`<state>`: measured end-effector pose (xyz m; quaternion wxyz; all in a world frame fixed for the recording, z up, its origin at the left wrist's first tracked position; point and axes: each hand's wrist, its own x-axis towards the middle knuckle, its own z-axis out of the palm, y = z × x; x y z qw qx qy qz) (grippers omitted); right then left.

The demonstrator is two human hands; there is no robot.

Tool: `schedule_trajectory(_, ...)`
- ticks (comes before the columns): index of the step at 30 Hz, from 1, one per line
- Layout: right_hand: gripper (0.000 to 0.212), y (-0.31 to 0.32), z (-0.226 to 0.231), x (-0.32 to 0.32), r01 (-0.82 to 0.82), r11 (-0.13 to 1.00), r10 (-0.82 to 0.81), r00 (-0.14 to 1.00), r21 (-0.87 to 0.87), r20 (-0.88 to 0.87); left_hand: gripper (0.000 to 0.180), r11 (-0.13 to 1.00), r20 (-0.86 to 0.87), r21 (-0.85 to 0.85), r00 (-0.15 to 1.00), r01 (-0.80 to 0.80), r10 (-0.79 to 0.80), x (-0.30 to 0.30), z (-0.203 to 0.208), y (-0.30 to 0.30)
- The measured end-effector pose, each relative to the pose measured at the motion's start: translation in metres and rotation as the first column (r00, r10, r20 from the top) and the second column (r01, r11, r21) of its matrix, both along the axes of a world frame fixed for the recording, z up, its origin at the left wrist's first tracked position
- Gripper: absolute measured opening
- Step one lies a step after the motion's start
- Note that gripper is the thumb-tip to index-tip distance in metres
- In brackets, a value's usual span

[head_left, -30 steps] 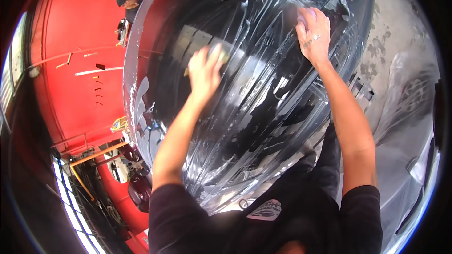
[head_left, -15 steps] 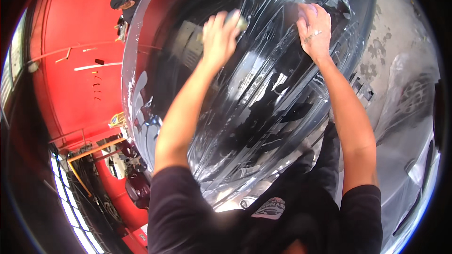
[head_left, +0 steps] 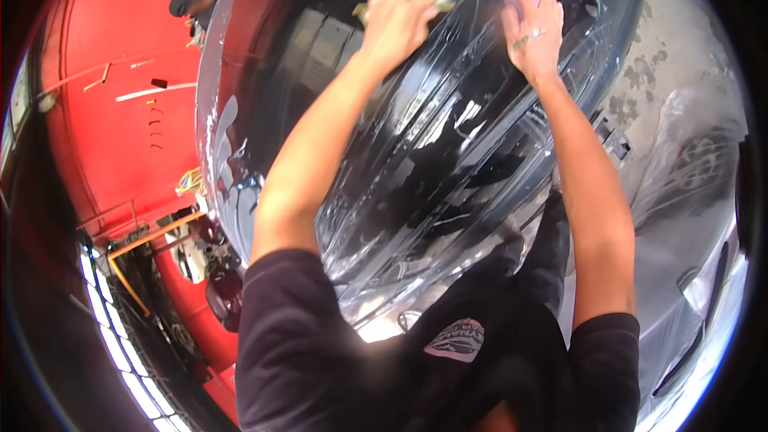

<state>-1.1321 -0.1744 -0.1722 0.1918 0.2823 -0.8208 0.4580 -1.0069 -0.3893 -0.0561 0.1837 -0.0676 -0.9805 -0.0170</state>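
Note:
A large, glossy black car body panel [head_left: 436, 180] stretches before me. It is covered in shiny streaks and creases that look like wet clear film. My left hand [head_left: 396, 26] is closed over a yellowish-green block [head_left: 442, 2], which looks like a sponge, and presses it on the panel's far part. To its right, my right hand [head_left: 534, 36] lies with bent fingers against the panel. A purplish tint shows by those fingertips; I cannot tell whether it is a held thing or a reflection.
A person in a dark cap [head_left: 181, 5] is at the far left, by a red wall [head_left: 104, 136]. On the right, a grey car [head_left: 680, 264] under clear plastic stands close to my right arm. Stained concrete floor [head_left: 656, 40] shows between it and the panel.
My left hand has slid right and slightly farther away along the panel with the yellowish-green block. My right hand stays at nearly the same place, and the view has shifted a little.

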Motion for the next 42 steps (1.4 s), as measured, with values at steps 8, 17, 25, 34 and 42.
schedule_trajectory(8,0.043,0.002,0.011,0.008,0.030,0.999,-0.029,0.997,-0.015,0.068,0.060,0.947,0.218,0.026,0.926,-0.320,0.307,0.258,0.034,0.022)
schedule_trajectory(17,0.043,0.006,0.022,0.008,-0.029,0.999,0.031,0.991,-0.021,0.133,0.049,0.984,0.130,-0.099,0.979,-0.146,0.158,-0.062,0.006,0.019)
schedule_trajectory(25,0.046,0.002,0.030,0.020,-0.040,0.999,0.042,0.980,-0.014,0.195,0.063,0.977,0.164,-0.055,0.963,-0.206,0.212,0.031,0.014,0.007)
schedule_trajectory(34,0.048,0.012,0.031,0.007,-0.051,0.999,0.049,0.978,0.006,0.203,0.057,0.983,0.183,-0.004,0.966,-0.183,0.180,-0.040,0.009,0.021)
schedule_trajectory(42,0.050,0.000,0.036,0.024,-0.113,0.993,0.117,0.973,-0.030,0.199,0.046,0.922,0.148,-0.198,0.920,-0.333,0.364,-0.147,-0.011,-0.012)
